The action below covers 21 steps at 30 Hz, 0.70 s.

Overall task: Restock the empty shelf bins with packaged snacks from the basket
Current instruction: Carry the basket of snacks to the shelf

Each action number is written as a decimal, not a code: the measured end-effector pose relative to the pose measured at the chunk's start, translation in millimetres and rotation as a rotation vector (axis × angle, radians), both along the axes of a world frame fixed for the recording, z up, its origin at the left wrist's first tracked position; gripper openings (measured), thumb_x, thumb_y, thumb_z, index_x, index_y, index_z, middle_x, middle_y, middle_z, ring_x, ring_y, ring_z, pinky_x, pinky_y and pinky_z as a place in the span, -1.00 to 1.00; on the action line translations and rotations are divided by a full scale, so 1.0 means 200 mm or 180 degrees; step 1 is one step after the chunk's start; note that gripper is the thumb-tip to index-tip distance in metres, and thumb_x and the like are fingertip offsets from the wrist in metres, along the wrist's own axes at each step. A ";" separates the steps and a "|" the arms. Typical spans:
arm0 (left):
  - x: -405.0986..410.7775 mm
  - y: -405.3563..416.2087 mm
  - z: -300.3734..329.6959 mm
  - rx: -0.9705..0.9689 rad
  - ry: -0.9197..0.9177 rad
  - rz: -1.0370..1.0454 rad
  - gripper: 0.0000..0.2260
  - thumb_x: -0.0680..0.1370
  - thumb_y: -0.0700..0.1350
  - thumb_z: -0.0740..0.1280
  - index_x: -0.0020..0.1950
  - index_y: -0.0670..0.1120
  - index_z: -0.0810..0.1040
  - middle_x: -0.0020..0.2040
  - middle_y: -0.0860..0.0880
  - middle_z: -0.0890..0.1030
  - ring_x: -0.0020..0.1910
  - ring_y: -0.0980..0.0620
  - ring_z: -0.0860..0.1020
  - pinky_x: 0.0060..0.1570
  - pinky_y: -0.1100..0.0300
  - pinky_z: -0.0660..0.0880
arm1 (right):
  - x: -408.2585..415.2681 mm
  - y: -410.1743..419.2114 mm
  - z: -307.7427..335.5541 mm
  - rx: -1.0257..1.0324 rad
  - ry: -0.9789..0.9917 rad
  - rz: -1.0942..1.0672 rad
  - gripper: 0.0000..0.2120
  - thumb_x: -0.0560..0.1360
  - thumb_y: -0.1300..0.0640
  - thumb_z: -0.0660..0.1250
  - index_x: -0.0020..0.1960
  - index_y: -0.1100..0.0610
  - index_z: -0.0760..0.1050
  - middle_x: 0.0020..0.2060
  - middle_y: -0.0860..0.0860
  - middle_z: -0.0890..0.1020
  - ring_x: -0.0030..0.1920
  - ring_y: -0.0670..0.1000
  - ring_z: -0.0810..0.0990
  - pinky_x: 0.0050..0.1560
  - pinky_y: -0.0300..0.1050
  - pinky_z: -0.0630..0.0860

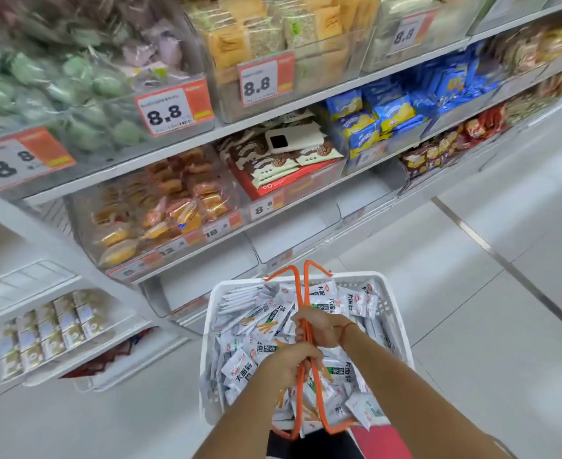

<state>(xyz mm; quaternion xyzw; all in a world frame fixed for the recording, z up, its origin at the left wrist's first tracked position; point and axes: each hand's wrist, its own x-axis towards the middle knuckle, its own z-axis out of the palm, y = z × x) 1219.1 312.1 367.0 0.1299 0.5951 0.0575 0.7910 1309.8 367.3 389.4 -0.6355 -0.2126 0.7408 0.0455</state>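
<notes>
Both my hands carry the snack basket at the shelves.

Clear bins crowd the left; my left hand and right hand clench the thin orange handles over the white latticed basket of glossy packets; bare tiled floor opens rightward, shelf tops blurred.

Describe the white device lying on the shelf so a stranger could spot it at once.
Start at the middle shelf, between the orange cakes and the blue packets. There, on the brown-and-cream cookie packs, lies the white device. Alone among wrappers, it is a smooth slab with a dark square window.
</notes>
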 end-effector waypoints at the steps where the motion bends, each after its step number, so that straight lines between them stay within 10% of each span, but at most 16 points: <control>1: 0.03 0.04 0.00 -0.0017 -0.0040 0.0016 -0.84 0.44 -0.37 0.28 -0.30 -0.17 0.47 -0.55 0.00 0.45 -0.62 0.17 0.32 -0.56 0.34 0.25 | 0.04 0.04 -0.02 -0.0016 0.0026 -0.0085 -0.69 0.55 0.30 0.12 -0.35 0.10 0.20 -0.54 0.00 0.30 -0.55 -0.06 0.30 -0.48 -0.25 0.35; 21: 0.51 0.49 -0.10 -0.0166 -0.0064 0.0693 -0.84 0.44 -0.38 0.24 -0.26 -0.15 0.44 -0.25 -0.03 0.57 -0.49 0.14 0.35 -0.45 0.30 0.28 | 0.50 0.58 -0.23 -0.0150 0.0311 0.0479 -0.70 0.57 0.29 0.14 -0.31 0.11 0.21 -0.55 -0.01 0.33 -0.45 -0.06 0.27 -0.41 -0.25 0.31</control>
